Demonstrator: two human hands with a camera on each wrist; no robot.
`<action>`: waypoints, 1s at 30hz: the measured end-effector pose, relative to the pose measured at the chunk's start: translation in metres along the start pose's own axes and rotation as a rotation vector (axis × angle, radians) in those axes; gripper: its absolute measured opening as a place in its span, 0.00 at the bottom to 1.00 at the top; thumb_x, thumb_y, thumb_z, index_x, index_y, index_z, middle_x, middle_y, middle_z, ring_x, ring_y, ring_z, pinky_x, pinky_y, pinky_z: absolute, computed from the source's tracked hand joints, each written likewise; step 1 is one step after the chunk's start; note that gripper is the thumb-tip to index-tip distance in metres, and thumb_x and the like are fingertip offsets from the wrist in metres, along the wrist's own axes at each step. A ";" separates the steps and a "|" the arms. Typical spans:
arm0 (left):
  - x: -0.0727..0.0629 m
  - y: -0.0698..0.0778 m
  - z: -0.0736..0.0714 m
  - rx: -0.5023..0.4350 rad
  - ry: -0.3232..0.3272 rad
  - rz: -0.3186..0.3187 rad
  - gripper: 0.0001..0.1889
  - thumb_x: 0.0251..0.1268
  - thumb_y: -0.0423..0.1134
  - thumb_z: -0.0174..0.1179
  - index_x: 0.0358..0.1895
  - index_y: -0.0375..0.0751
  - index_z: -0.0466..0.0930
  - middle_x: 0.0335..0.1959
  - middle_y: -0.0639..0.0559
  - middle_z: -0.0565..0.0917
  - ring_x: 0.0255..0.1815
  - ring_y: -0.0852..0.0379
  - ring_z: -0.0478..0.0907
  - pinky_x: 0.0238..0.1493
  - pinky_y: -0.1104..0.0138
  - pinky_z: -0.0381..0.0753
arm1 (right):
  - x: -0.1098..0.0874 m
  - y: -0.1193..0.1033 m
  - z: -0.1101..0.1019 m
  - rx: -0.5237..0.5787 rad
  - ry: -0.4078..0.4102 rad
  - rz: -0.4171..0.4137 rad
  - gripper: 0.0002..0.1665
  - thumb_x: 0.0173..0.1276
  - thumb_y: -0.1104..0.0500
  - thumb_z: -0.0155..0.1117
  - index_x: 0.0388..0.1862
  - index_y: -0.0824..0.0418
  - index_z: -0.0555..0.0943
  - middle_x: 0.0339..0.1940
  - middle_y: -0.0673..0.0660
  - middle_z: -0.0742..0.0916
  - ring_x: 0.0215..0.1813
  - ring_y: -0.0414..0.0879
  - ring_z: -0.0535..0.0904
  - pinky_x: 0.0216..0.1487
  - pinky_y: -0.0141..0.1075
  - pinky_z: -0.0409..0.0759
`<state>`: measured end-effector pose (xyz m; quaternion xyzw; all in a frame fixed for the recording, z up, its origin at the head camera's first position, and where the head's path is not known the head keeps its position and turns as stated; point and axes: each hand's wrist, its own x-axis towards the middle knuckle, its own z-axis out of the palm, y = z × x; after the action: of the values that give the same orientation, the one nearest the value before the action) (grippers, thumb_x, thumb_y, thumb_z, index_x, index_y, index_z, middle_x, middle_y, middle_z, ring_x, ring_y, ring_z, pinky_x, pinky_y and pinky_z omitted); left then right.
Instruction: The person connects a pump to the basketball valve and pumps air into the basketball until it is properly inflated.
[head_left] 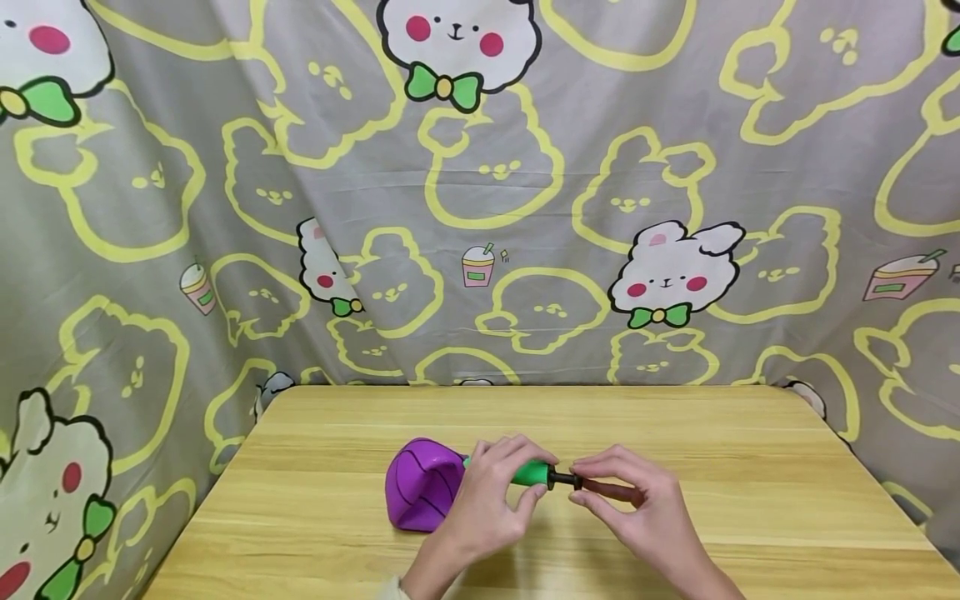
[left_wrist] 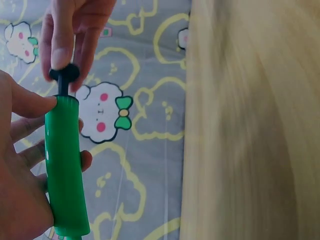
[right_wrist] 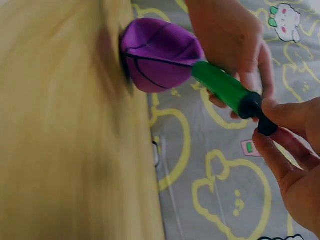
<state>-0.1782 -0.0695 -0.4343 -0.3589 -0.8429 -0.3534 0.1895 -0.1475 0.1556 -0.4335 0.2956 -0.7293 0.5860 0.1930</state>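
- Patterned gray cloth (head_left: 525, 379) hangs behind and beside the work area, printed with yellow outlines (head_left: 491, 223), white animal faces (head_left: 675, 267) and pink drink cups (head_left: 476, 271).
- Wooden table (head_left: 300, 567): pale, with a visible grain; its far edge stands against the hanging cloth.
- Purple ball (head_left: 412, 496): marked with dark seam lines, slack and deeply dented rather than round. It lies on the table, to the left of the pump and partly behind the left hand in the head view.
- Green pump (head_left: 531, 473): a cylindrical barrel, held between the two hands above the table, one end directed at the ball and the other at the right hand. In the right wrist view the barrel's far end meets the outline of the ball; whether a nozzle enters it cannot be made out.
- Black plunger rod (head_left: 562, 478): a short length shows between the barrel and the dark handle (head_left: 577, 482).
- Left hand (head_left: 487, 504): fingers curled round the barrel, their tips emerging on its far side in the left wrist view; the thumb rests near the plunger end. A light cuff (head_left: 392, 590) shows at this wrist.
- Right hand (head_left: 651, 504): thumb and fingertips pinch the handle, the thumb opposing the fingers, in line with the barrel.
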 end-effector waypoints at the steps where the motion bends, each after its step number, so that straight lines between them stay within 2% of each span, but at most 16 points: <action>1: 0.000 0.000 0.001 0.002 -0.003 0.002 0.17 0.57 0.36 0.68 0.51 0.53 0.84 0.47 0.65 0.83 0.49 0.66 0.79 0.50 0.63 0.69 | -0.001 0.001 0.002 0.001 0.001 -0.005 0.23 0.52 0.78 0.76 0.46 0.62 0.88 0.43 0.59 0.88 0.47 0.47 0.87 0.41 0.41 0.85; 9: 0.000 -0.001 0.000 0.003 -0.022 0.021 0.17 0.61 0.36 0.66 0.52 0.55 0.82 0.49 0.65 0.83 0.51 0.67 0.79 0.51 0.61 0.71 | 0.000 0.001 0.004 -0.022 -0.024 0.009 0.22 0.56 0.76 0.76 0.48 0.60 0.85 0.47 0.58 0.86 0.50 0.48 0.86 0.43 0.41 0.85; 16: 0.000 -0.001 -0.002 -0.018 -0.053 0.006 0.16 0.63 0.39 0.66 0.53 0.57 0.82 0.50 0.67 0.82 0.52 0.68 0.78 0.52 0.59 0.71 | 0.002 -0.005 -0.003 -0.036 -0.062 0.053 0.23 0.56 0.75 0.76 0.47 0.56 0.83 0.48 0.53 0.85 0.49 0.47 0.86 0.42 0.40 0.86; 24: 0.001 -0.004 -0.010 -0.011 -0.038 -0.018 0.16 0.64 0.38 0.65 0.54 0.59 0.82 0.51 0.67 0.82 0.53 0.67 0.79 0.52 0.60 0.71 | 0.006 -0.016 -0.017 -0.043 -0.069 0.041 0.24 0.56 0.77 0.75 0.48 0.58 0.82 0.47 0.54 0.84 0.48 0.47 0.85 0.42 0.40 0.86; 30: 0.002 -0.008 -0.018 0.001 -0.014 -0.039 0.16 0.62 0.38 0.65 0.53 0.59 0.82 0.51 0.66 0.83 0.52 0.66 0.79 0.51 0.60 0.71 | 0.009 -0.019 -0.034 -0.025 -0.090 0.080 0.26 0.56 0.78 0.74 0.48 0.57 0.81 0.48 0.54 0.84 0.50 0.46 0.83 0.43 0.42 0.86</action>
<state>-0.1841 -0.0856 -0.4251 -0.3447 -0.8512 -0.3542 0.1768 -0.1440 0.1837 -0.4051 0.2898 -0.7558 0.5701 0.1403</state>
